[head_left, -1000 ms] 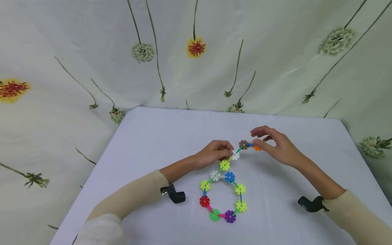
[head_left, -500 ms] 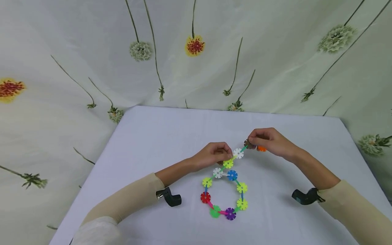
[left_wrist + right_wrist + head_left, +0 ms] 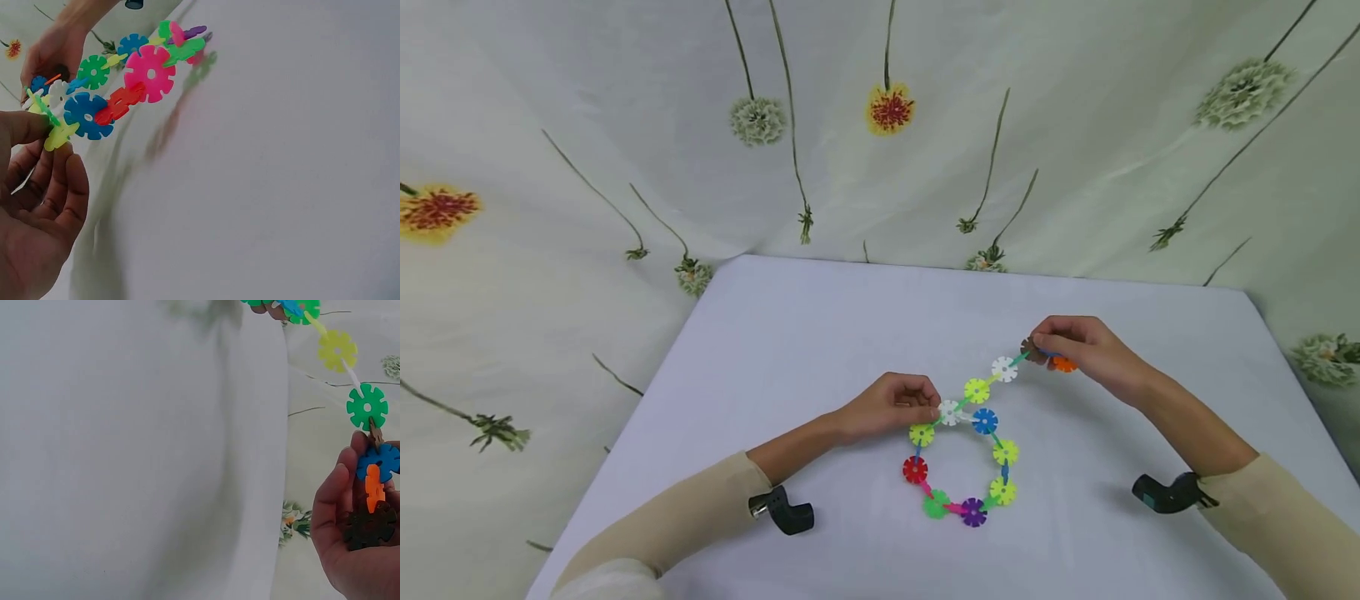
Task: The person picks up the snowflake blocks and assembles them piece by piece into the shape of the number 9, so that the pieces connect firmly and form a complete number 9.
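Observation:
A chain of notched plastic snowflake discs, several colours, forms a ring with a straight tail. At the ring's upper left, my left hand pinches it beside a white disc; in the left wrist view, thumb and fingertips meet at a yellow-green disc. My right hand pinches the tail at a brown disc, and an orange disc hangs past it. From the right wrist, a blue disc and a dark disc lie against the fingers. The ring's red disc is unobstructed.
A white-covered table lies beneath the hands, with shadows of the chain on it. Behind it hangs a flower-print cloth. A small black camera sits on the left wrist, another black camera on the right.
My right hand has come from loosely spread fingers near the tail's end to pinching the brown disc. My left hand has slid down from the tail to the ring's upper left.

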### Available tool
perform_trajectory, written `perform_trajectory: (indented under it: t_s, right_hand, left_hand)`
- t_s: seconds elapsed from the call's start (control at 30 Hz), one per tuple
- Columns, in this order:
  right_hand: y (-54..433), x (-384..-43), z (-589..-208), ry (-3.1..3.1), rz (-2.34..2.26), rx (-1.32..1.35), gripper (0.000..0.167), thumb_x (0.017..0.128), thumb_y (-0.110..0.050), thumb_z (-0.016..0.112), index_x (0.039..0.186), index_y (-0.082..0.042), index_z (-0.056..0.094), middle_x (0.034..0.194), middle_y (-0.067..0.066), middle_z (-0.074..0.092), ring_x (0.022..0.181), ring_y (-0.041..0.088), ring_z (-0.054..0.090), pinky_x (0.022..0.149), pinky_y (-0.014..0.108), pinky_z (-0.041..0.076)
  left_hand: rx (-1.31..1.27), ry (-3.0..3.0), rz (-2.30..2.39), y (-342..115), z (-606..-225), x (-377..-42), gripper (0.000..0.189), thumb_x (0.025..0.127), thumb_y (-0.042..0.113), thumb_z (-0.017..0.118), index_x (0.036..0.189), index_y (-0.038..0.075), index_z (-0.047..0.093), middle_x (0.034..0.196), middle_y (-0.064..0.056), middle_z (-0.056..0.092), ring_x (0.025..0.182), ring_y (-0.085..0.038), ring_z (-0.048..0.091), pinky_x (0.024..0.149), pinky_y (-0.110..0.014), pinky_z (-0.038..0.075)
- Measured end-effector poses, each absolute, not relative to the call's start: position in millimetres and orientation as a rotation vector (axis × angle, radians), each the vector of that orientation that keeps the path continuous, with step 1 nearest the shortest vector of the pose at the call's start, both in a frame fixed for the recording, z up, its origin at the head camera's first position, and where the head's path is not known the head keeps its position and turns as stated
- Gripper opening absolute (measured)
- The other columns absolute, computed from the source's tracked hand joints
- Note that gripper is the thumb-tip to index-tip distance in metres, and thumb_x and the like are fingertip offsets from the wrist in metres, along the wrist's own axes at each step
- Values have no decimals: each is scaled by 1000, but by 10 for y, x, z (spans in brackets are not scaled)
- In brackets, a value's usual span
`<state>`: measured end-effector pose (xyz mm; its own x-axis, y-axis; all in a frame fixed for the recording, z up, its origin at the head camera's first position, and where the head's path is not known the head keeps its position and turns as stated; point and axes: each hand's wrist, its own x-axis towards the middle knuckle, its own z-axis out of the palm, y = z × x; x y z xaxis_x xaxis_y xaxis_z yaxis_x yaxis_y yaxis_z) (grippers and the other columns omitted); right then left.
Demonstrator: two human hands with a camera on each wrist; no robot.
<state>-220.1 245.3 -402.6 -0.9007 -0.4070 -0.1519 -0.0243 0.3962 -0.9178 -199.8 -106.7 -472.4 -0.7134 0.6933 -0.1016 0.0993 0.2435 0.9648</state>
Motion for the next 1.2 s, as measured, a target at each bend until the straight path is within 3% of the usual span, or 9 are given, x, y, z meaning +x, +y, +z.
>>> perform_trajectory:
  t_s: [0.2, 0.47, 0.6, 0.87, 1.0, 1.2]
  right_hand:
    - [2513, -2191, -4065, 2255, -1594, -332, 34, 113, -26, 55, 124, 4, 64, 106, -8, 74, 102, 18, 71, 89, 22, 59]
    - [2666, -2086, -4138, 2235, -1597, -271, 28, 112, -31, 58, 121, -5, 64, 111, -10, 74, 109, 22, 70, 89, 26, 57]
    - [2706, -2071, -4141, 2240, -1574, -343, 30, 113, -29, 57, 123, -1, 63, 114, -4, 74, 111, 23, 72, 95, 24, 57]
    - [2514, -2148, -4002, 2345, -1347, -538, 31, 111, -31, 60, 130, -8, 69, 128, 10, 74, 113, 16, 72, 96, 26, 59]
    - [2330, -2175, -3958, 2348, -1273, -689, 24, 109, -26, 64, 125, -12, 75, 121, 10, 76, 106, 21, 72, 90, 29, 60]
    - [2124, -2198, -3936, 2274, -1241, -803, 13, 106, -22, 69, 116, -18, 77, 108, 4, 77, 99, 37, 71, 84, 32, 60]
  left_hand:
    - [741, 2103, 1546, -1003, -4660, -1986, 13, 103, 15, 65, 108, 6, 72, 95, -3, 68, 89, -12, 62, 83, -20, 54]
    - [827, 2161, 1582, -976, -4483, -2134, 9, 101, 11, 66, 105, 6, 72, 93, -7, 67, 86, -15, 61, 76, -20, 53]
    - [906, 2152, 1550, -976, -4366, -2217, 7, 101, 7, 66, 104, 5, 72, 93, -7, 67, 85, -15, 60, 75, -20, 52]
    - [985, 2181, 1432, -954, -4186, -2302, 11, 98, 8, 65, 105, 2, 72, 95, -5, 69, 86, -17, 61, 78, -23, 53]
    - [998, 2201, 1365, -931, -4129, -2313, 16, 99, 11, 65, 108, -1, 72, 96, -6, 70, 86, -16, 61, 78, -23, 53]
    - [981, 2223, 1338, -922, -4064, -2322, 10, 98, 10, 67, 104, 5, 72, 91, -3, 67, 82, -14, 59, 75, -22, 51]
